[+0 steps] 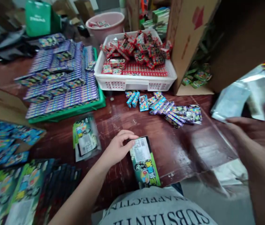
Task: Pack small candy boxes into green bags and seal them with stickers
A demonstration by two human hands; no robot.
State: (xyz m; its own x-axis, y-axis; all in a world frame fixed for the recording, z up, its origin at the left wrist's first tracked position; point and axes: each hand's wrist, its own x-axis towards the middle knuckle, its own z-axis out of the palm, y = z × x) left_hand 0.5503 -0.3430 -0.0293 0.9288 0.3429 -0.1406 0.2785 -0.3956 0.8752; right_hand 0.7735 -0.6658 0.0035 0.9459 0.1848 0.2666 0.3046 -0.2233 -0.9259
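Note:
My left hand has thumb and fingers closed on the upper edge of a green-and-black printed card with a white barcode label. The card lies on the table just in front of my shirt. My right hand is smeared by motion at the right side. Its fingers are beside a pile of clear plastic bags; whether they grip one I cannot tell. Left of my left hand lies a similar card in a clear bag. Small purple and blue packets lie in a loose row beyond the card.
A white basket of red packets stands at the back. Purple packets fill a green tray on the left. Several printed cards are stacked at lower left near blue packets. An open carton rises at the right.

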